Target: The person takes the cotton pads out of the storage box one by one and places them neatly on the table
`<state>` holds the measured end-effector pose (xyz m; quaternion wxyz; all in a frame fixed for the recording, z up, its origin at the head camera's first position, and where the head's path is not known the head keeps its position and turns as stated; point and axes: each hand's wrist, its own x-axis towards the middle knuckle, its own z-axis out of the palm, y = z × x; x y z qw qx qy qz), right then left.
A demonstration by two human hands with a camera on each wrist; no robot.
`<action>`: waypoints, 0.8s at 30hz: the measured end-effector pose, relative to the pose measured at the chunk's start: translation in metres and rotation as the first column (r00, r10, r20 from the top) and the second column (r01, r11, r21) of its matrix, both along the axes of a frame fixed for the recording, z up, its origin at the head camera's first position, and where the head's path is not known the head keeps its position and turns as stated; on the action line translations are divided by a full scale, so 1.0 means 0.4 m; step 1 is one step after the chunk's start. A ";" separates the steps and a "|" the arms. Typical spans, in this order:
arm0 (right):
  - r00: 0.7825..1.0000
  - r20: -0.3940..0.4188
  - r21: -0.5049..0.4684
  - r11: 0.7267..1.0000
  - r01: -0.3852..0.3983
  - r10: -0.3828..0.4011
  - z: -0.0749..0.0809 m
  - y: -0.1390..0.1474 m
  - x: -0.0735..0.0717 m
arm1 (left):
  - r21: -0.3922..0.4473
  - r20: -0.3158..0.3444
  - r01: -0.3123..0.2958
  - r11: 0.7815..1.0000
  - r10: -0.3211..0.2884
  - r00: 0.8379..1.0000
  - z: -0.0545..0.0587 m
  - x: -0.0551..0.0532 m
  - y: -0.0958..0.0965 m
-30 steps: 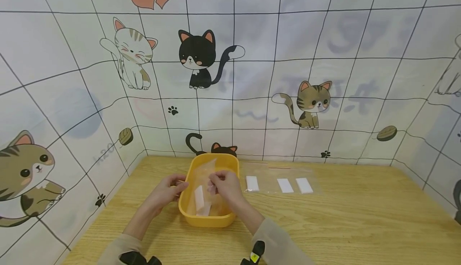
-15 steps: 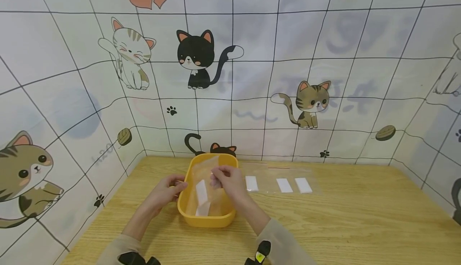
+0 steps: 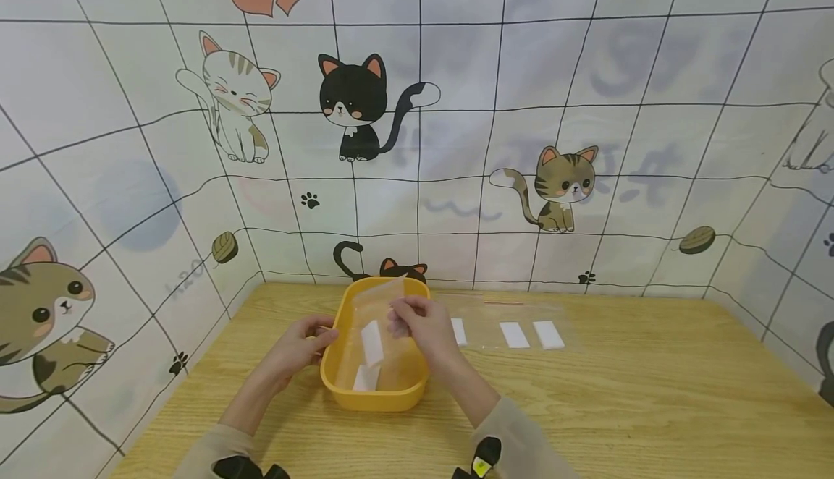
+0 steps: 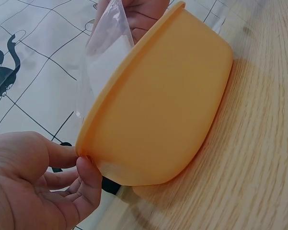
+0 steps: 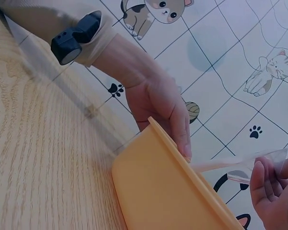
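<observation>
My left hand (image 3: 302, 349) pinches the left rim of a yellow plastic tub (image 3: 404, 398), thumb and fingers on either side in the left wrist view (image 4: 148, 110). Over the tub, my right hand (image 3: 426, 327) pinches a clear plastic bag (image 3: 384, 294) by its edge. A flat white rectangular piece (image 3: 373, 344) shows within the bag, and a second white piece (image 3: 366, 378) appears lower, near the tub's front wall; whether it is in the same bag I cannot tell. In the right wrist view the bag's film rises above the rim.
Right of the tub, a flat clear bag (image 3: 482, 327) with white rectangular pieces (image 3: 549, 335) lies on the wooden table (image 3: 619, 392). My right hand partly covers its left piece. A cat-printed sheet (image 3: 456, 139) hangs behind and at both sides.
My right hand has moved slightly up and to the right, drawing the bag and its white piece higher in the tub. My left hand has stayed on the rim.
</observation>
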<state>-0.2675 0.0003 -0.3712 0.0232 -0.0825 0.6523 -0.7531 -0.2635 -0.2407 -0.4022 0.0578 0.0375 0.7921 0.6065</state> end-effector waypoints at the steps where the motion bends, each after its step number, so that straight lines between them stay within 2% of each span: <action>1: 1.000 0.002 -0.006 1.000 0.002 -0.002 0.000 0.002 0.000 | 0.000 -0.001 0.001 1.000 -0.001 1.000 0.000 0.000 0.000; 8: 1.000 0.022 -0.041 0.999 0.023 -0.022 0.005 0.017 -0.001 | -0.003 -0.005 0.004 1.000 -0.004 1.000 0.002 0.004 0.001; 15: 0.999 0.027 -0.070 0.997 0.036 -0.034 0.023 0.036 0.008 | -0.005 -0.020 0.045 0.999 -0.046 0.999 0.001 0.004 -0.005; 24: 0.999 0.020 -0.087 0.995 0.042 -0.041 0.039 0.067 0.018 | -0.011 -0.014 0.042 0.999 -0.043 0.999 0.003 0.004 -0.004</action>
